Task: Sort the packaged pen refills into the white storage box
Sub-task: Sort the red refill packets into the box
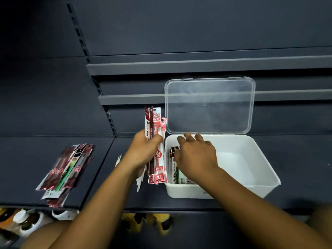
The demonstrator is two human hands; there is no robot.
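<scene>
Shelf edges: the dark grey metal shelf (296, 168) runs in two sections; the open white plastic storage box (265, 159) stands on the right section, its near wall just back from the front edge
Lid: the clear plastic hinged lid (210, 105) stands upright off the box's far rim, against the shelf's back panel
Open room: the box's floor is bare white across its middle and right; bare shelf lies to the right of the box, and a bare strip lies between the left forearm and the loose pile
Left grip (143, 150): clamped round an upright bundle of long red-and-white packaged pen refills (156, 123), just outside the box's left wall, with the packet tops rising above the fingers
Right grip (195, 157): palm down inside the box at its left end, fingers apart and loosely bent, reaching toward the far wall
Refill in box: one dark-and-white refill packet (177, 175) lies lengthwise along the left wall, partly hidden under the right grip
Loose pile: a fanned heap of red, black and green refill packets (66, 168) lies on the left section, its near ends at the front edge
Below the shelf: blurred bottles (23, 221) and yellow items (159, 223)
</scene>
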